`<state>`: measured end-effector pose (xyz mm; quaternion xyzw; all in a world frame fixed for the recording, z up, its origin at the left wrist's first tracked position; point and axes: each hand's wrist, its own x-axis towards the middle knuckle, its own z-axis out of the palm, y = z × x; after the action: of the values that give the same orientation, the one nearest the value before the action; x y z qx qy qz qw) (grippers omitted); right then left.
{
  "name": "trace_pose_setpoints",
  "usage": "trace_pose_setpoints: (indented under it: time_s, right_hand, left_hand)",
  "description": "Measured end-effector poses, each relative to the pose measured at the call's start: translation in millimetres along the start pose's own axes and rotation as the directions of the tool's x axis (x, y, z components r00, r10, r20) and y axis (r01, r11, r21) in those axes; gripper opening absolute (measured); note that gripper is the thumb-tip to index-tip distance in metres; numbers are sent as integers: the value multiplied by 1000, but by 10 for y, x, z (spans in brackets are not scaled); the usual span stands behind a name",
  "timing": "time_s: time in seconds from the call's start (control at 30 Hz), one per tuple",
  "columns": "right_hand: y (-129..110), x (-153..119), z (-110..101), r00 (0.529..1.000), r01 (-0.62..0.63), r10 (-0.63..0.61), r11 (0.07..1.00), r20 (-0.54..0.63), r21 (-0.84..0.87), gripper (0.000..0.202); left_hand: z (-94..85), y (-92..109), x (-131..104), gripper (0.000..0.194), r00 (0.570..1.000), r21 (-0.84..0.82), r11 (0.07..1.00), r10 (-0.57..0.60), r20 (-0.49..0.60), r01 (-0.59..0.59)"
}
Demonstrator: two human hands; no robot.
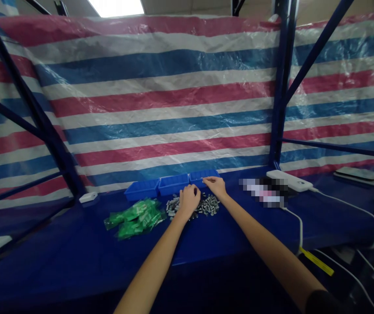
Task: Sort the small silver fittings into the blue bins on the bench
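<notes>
One low, steady pinch suits this rightmost blue bin point(194, 176).
My right hand point(217, 186) seems to pinch a small metal piece; my left hand's point(189, 199) grip over the fastener pile point(210, 205), I can't tell.

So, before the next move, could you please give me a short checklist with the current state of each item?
1. Three blue bins standing in a row: ok.
2. Right hand at the rightmost bin: ok.
3. Grip of the right fingertips on a small piece: cannot tell, too small to make out.
4. Left hand at the loose metal pieces: ok.
5. Green packets out of the hands' way, left of the metal pieces: ok.
6. White cable clear of both hands, off to the right: ok.
</notes>
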<state>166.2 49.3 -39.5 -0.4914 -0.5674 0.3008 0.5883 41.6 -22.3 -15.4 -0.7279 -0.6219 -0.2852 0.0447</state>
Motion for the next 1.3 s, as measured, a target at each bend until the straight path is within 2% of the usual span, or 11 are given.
trace_pose_setpoints:
  time_s: [0.07, 0.13, 0.23, 0.3, 0.37, 0.47, 0.6, 0.73, 0.9, 1.17, 1.3]
  right_hand:
    - [1, 34, -35, 1000, -16, 16, 1000, -27, 11, 23]
    - [-15, 64, -37, 1000, 0, 0, 994, 0, 109, 30]
    - [-43, 74, -11, 993, 80, -95, 977, 71, 197, 33]
    - [-62, 43, -7, 978, 159, -172, 981, 120, 110, 25]
    - [-88, -15, -27, 965, 211, -196, 975, 173, -75, 18]
    - [-136, -111, -78, 968, 194, -117, 911, 223, -364, 14]
    - [-161, -177, -110, 965, 171, -21, 809, 263, -563, 16]
    - [-149, -195, -87, 953, 166, 30, 780, 301, -604, 15]
    - [-164, -212, -68, 943, 192, 22, 780, 332, -596, 14]
    - [-178, -189, -65, 940, 188, 52, 744, 337, -641, 22]
    - [-213, -185, -50, 939, 162, 95, 723, 329, -672, 24]
  left_hand:
    - [20, 1, -7, 23, 1000, 26, 999, 19, -5, -18]
    - [34, 2, -5, 23, 1000, 39, 999, 13, -14, -12]
    - [38, 4, 4, 22, 999, 49, 999, -11, -34, 13]
    - [35, 4, 7, 22, 998, 57, 998, -27, -48, 30]
    - [34, 1, 9, 22, 997, 69, 996, -50, -56, 54]
    - [35, -12, 8, 23, 995, 88, 992, -86, -59, 91]
    - [46, -43, 7, 23, 995, 122, 988, -84, -55, 90]
    - [67, -69, 15, 23, 998, 137, 989, -54, -26, 57]
    - [67, -64, 22, 25, 997, 152, 988, 12, 82, -25]
    - [41, -39, 12, 33, 960, 199, 963, 131, 249, -183]
    - [61, -28, 27, 33, 948, 204, 958, 140, 286, -203]
